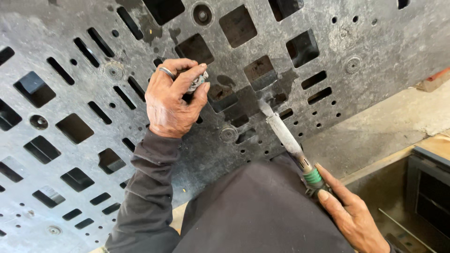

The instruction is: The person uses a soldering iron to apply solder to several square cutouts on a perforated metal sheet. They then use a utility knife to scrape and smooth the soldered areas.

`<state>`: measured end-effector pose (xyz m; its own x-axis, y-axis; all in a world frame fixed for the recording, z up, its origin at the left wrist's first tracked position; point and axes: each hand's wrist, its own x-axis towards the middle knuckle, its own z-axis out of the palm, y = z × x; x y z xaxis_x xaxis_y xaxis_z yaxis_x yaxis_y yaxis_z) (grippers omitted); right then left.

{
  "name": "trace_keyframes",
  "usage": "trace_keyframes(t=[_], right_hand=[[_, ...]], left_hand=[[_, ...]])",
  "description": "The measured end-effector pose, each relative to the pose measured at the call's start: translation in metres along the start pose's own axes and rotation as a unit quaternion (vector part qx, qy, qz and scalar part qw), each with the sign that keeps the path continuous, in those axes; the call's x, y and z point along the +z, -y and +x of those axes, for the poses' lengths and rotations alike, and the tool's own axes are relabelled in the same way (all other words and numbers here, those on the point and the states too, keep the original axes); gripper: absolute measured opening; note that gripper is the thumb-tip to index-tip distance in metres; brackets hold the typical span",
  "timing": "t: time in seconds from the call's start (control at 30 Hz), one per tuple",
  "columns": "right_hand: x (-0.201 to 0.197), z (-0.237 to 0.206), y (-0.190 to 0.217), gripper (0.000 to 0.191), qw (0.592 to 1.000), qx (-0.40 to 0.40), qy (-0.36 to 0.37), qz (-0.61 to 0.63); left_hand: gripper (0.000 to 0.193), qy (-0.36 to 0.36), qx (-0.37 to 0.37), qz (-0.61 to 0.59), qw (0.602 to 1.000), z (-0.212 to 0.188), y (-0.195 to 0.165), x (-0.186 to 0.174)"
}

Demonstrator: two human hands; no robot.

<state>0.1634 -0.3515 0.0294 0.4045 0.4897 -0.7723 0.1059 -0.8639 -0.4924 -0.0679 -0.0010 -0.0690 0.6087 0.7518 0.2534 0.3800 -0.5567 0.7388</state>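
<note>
While the left hand pinches a small crumpled grey rag against the dark perforated plastic panel, the right hand is closed around the green-banded handle of a long metal tool, its flat tip resting on the panel near a square opening.

Dark grey slotted panel, green-banded tool, seemingly whitish rag.

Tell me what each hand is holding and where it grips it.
The left hand pinches a small crumpled grey rag between thumb and fingers. The right hand grips a metal tool by its green-banded handle end.
</note>
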Motion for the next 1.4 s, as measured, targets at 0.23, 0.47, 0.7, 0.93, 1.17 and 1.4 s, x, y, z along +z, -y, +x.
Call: trace_keyframes(t=[0.23, 0.47, 0.7, 0.93, 1.17, 1.4], right_hand=[[0.0, -0.002, -0.015, 0.058, 0.999, -0.033, 0.008, 0.007], [-0.001, -0.001, -0.011, 0.06, 0.998, 0.039, 0.014, 0.045], [-0.002, 0.001, 0.005, 0.059, 1.0, 0.02, -0.003, 0.0], [-0.002, 0.0, 0.012, 0.06, 0.999, 0.039, -0.004, 0.011], [-0.001, -0.002, 0.01, 0.06, 1.0, 0.002, 0.012, 0.007], [-0.001, 0.001, 0.019, 0.066, 0.998, 0.052, 0.036, 0.002]], left_hand=[[0.036, 0.004, -0.014, -0.003, 1.0, -0.001, 0.001, 0.003], [0.035, 0.002, -0.003, -0.012, 1.0, 0.0, 0.001, 0.003], [0.036, 0.001, -0.012, -0.02, 1.0, 0.001, -0.001, 0.002], [0.037, 0.006, -0.009, -0.016, 1.0, 0.001, 0.001, 0.002], [0.036, 0.004, -0.016, -0.021, 1.0, 0.0, 0.001, 0.002], [0.036, 0.0, -0.018, -0.024, 1.0, 0.001, 0.001, 0.001]])
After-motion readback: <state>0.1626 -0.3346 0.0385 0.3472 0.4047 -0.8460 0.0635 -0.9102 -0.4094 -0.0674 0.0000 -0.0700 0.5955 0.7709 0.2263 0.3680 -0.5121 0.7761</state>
